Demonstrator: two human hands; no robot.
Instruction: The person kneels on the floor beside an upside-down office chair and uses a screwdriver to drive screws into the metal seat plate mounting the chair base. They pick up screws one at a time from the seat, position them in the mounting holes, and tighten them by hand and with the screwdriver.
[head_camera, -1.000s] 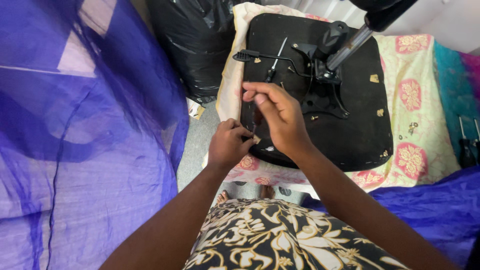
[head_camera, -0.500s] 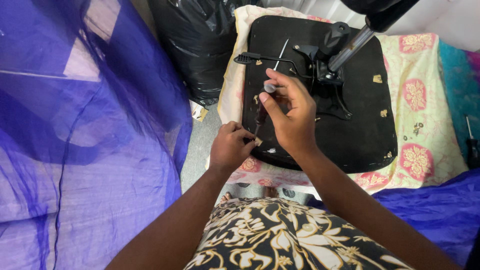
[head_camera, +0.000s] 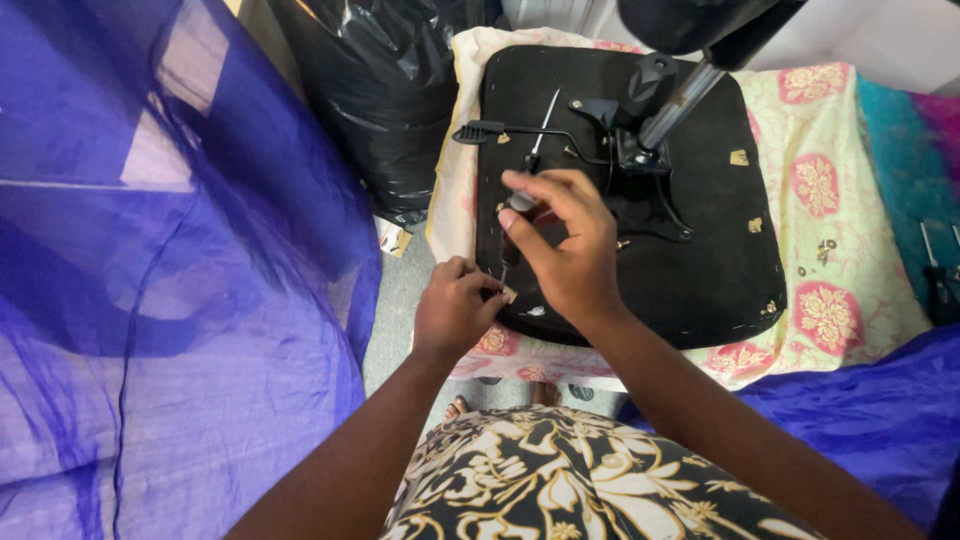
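An upturned black chair seat (head_camera: 700, 260) lies on a flowered cloth (head_camera: 830, 190), its metal mechanism and post (head_camera: 660, 110) sticking up. My right hand (head_camera: 565, 245) grips the dark handle of a screwdriver (head_camera: 517, 215) held upright, tip down at the seat's near left edge. My left hand (head_camera: 455, 310) pinches that edge by the tip, next to a small tan tab (head_camera: 509, 294). A second screwdriver (head_camera: 540, 130) lies on the seat beside a black lever (head_camera: 500, 131).
A black plastic bag (head_camera: 390, 90) stands at the seat's left. Purple netting (head_camera: 150, 250) hangs along the left side. Blue cloth (head_camera: 870, 410) lies at the lower right, tools (head_camera: 935, 265) at the right edge. Grey floor (head_camera: 395, 300) shows between netting and seat.
My right hand has turned around the screwdriver handle, fingers regripping its top. My left hand has stayed at the seat's edge. The view has shifted slightly.
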